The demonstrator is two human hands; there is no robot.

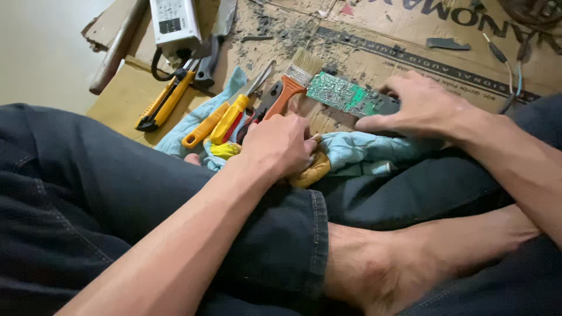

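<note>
**Circuit board pinned, brush within reach**

Dark trousers and a bare foot (386, 263) fill the bottom of frame. Centre, the left hand (281, 143) sits curled on a blue rag (363, 153), grip hidden. Right hand (418, 105), fingers spread, presses the green circuit board (342, 93). Dust litters the cardboard (410, 35); the orange-handled brush (293, 79) lies idle, cleaning seemingly unfinished.
</note>
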